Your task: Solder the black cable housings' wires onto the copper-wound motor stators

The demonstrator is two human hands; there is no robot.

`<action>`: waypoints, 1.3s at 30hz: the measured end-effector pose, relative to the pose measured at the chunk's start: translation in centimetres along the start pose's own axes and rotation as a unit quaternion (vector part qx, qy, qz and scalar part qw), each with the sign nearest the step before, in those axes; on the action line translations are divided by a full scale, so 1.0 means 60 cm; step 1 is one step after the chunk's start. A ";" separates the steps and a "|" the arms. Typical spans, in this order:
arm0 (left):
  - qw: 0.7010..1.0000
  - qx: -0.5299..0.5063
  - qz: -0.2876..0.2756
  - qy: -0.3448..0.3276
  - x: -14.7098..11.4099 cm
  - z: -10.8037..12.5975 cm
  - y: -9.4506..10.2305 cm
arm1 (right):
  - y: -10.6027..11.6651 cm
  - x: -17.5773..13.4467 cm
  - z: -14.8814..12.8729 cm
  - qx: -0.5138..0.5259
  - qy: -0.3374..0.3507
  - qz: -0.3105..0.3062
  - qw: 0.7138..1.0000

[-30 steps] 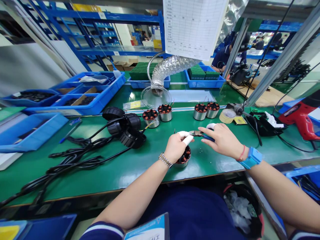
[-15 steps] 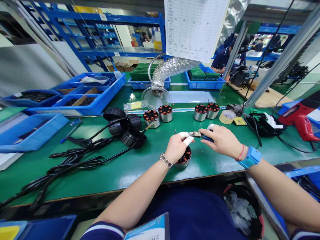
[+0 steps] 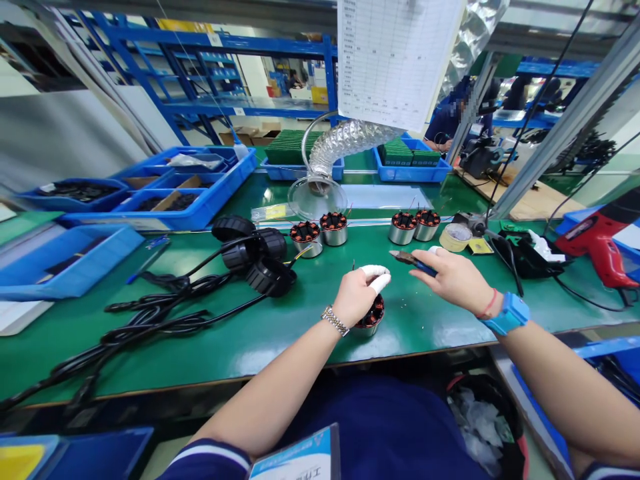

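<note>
My right hand [image 3: 454, 280] is closed on the blue-handled pliers [image 3: 411, 262], which project to the left of its fingers and stop clear of my left hand [image 3: 356, 293]. Their long axis runs across me, nose left and slightly away, aimed just beyond my left fingertips; I judge this hold keeps the nose toward the pinch and my knuckles out of the way. My left fingers, in white finger covers [image 3: 376, 271], are drawn together; I cannot tell whether anything is between them. The wound stator [image 3: 371, 328] stands on the green bench [image 3: 310, 333] beneath those fingers and nearer me, partly hidden. Its axis is upright, end windings uppermost, presumably for access. Beyond my fingers, a left pair of stators [image 3: 333, 235] and a right pair of stators [image 3: 401, 235] stand likewise, probably set back for working room.
</note>
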State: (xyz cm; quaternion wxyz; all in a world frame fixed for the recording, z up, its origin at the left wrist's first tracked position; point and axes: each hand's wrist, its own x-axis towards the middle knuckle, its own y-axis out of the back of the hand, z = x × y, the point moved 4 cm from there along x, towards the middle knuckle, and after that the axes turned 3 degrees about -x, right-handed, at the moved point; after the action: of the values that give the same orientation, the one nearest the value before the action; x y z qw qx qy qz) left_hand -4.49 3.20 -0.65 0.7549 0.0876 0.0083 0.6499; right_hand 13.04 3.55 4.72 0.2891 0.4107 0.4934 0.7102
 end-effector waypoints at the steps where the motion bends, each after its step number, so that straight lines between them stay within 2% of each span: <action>1: 1.000 0.001 0.002 -0.003 -0.005 0.001 0.003 | -0.008 -0.003 0.003 -0.016 -0.002 -0.034 0.999; 3: 0.999 0.028 0.025 -0.022 -0.017 0.004 0.018 | -0.033 -0.015 0.005 -0.043 0.004 -0.114 0.993; 5: 0.993 0.069 0.078 -0.059 -0.027 0.010 0.042 | -0.058 -0.029 0.001 -0.060 0.019 -0.179 0.982; 7: 0.982 0.089 0.149 -0.080 -0.031 0.011 0.069 | -0.075 -0.040 -0.004 -0.076 0.035 -0.202 0.976; 9: 0.981 0.051 0.178 -0.056 -0.026 0.002 0.087 | -0.077 -0.041 -0.008 -0.092 0.045 -0.190 0.976; 13: 0.984 -0.125 0.110 0.057 -0.008 -0.027 0.082 | -0.036 -0.013 -0.011 -0.091 0.012 -0.097 0.991; 16: 0.979 -0.162 0.109 0.064 -0.006 -0.029 0.074 | 0.004 0.015 -0.028 -0.051 0.004 -0.015 0.999; 18: 0.980 -0.156 0.116 0.048 -0.008 -0.026 0.072 | 0.020 0.028 -0.048 -0.036 0.021 0.008 0.999; 25: 0.981 -0.154 0.109 0.034 -0.010 -0.020 0.072 | 0.023 0.049 -0.098 -0.067 0.062 -0.006 0.996; 39: 0.989 -0.109 0.097 0.026 -0.008 -0.018 0.076 | 0.021 0.055 -0.103 -0.070 0.069 -0.046 0.994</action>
State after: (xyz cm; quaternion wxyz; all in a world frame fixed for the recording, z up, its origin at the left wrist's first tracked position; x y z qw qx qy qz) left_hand -9.17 3.48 -1.09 0.6930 -0.0123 -0.0514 0.7190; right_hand 6.05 2.93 5.79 0.3149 0.3160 0.4799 0.7554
